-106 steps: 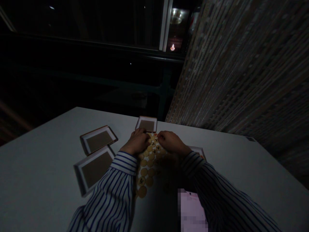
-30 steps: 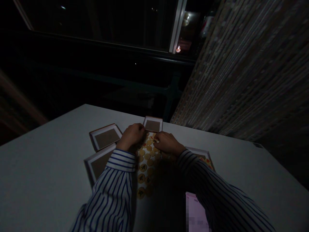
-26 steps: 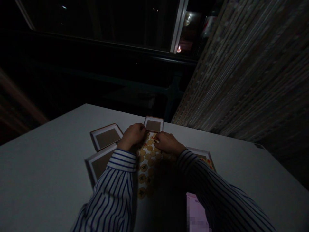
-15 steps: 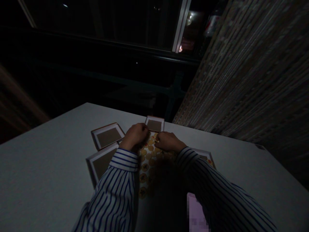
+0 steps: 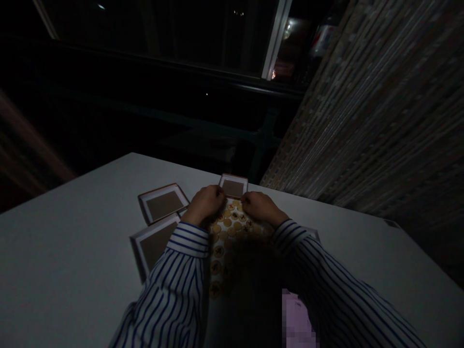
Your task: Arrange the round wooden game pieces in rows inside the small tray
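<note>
Round wooden Chinese chess pieces [image 5: 227,222], some marked with red or black characters, lie loose on the white table between my forearms. At the left side of the far pieces is my left hand [image 5: 207,203], closed, its curled fingertips near the corner of a small open box [image 5: 233,188]. Opposite it, my right hand [image 5: 263,208] is closed beside the box's near right corner. What either hand holds, if anything, is hidden by the fingers and the dim light. Shadow covers the nearer pieces.
Two shallow open boxes, a smaller box [image 5: 163,204] and a larger box [image 5: 155,241], lie on the left. Part of another box [image 5: 312,233] shows behind my right sleeve. A pink, pixelated object [image 5: 299,319] lies in front. A string curtain [image 5: 344,121] hangs along the right.
My right hand has moved right, away from the middle of the pieces, uncovering several with black characters. My left hand stays nearly in place. The view has shifted slightly.
</note>
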A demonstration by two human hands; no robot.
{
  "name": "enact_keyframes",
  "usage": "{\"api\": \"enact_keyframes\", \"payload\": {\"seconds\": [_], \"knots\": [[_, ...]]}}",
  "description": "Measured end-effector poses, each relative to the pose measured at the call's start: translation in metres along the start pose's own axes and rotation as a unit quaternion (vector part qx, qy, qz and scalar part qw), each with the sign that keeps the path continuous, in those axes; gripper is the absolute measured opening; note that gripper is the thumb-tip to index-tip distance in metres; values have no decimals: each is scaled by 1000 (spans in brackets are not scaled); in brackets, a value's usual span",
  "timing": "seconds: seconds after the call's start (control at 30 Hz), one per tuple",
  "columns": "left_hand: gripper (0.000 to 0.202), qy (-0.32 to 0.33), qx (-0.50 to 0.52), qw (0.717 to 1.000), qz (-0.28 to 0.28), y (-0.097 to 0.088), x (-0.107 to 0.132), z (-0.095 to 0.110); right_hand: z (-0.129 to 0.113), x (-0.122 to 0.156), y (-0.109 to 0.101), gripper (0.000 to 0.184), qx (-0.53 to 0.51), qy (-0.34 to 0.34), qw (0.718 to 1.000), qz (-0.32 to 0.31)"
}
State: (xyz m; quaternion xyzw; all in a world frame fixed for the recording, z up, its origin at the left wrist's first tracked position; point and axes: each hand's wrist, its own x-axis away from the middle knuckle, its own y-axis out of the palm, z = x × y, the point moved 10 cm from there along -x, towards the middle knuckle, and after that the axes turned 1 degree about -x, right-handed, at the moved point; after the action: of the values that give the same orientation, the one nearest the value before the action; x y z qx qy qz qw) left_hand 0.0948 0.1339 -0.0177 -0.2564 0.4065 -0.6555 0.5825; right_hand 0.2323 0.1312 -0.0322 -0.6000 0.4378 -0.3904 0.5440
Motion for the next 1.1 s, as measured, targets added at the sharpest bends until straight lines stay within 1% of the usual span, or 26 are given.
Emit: {"api": "enact_keyframes", "payload": {"seconds": [0.1,0.2,0.3,0.43,0.6,0.9,1.0,1.1], "knots": [[32,3,-3,1000,-1,2,-1,0,0,0,4,28,3,3,1000,-8],[32,1,-3,1000,-4,3,-1,0,-5,0,8,28,13,0,1000,-13],[32,-4,-10,1000,-11,3,0,2,-10,-1,10,27,31,2,999,-14],[30,-11,-14,1000,-20,3,2,5,-14,-2,13,26,60,-3,998,-32],[29,-15,-12,1000,-23,3,2,6,-14,-2,16,26,69,-9,997,-44],[28,-13,-17,999,-23,3,2,8,-12,-2,16,27,58,-13,998,-30],[29,-4,-19,1000,-23,5,1,8,-8,-4,15,26,13,-13,1000,-13],[30,13,-26,999,-18,6,0,9,0,-8,11,21,-103,-14,994,16]]}}
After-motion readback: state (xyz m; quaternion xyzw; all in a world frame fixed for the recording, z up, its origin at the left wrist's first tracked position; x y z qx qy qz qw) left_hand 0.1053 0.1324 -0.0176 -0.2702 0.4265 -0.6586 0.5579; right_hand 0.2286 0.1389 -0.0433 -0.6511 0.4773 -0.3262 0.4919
